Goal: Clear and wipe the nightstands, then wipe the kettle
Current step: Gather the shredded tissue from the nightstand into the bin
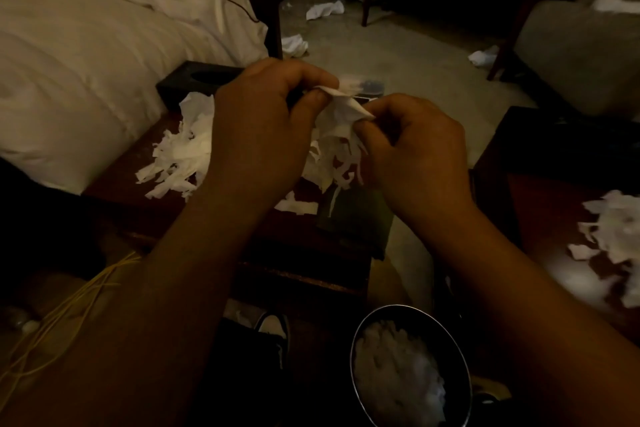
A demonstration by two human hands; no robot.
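Note:
Both hands are raised over the dark wooden nightstand [138, 180] beside the bed. My left hand [263, 121] and my right hand [412, 152] each pinch an edge of one white tissue [337, 118], which hangs between them with torn strips below. A pile of shredded tissue [183, 149] lies on the nightstand's left part, and more scraps [298, 206] lie under my hands. A second dark nightstand [540, 204] at the right carries another heap of torn tissue [616, 236]. No kettle is visible.
A round metal bin [464, 357] holding white tissue stands on the floor at the bottom centre. A dark tissue box [194, 80] sits at the nightstand's back. Crumpled tissues [323, 10] litter the carpet. White bed [86, 55] at left, armchair [571, 55] at right, yellow cords [69, 305] bottom left.

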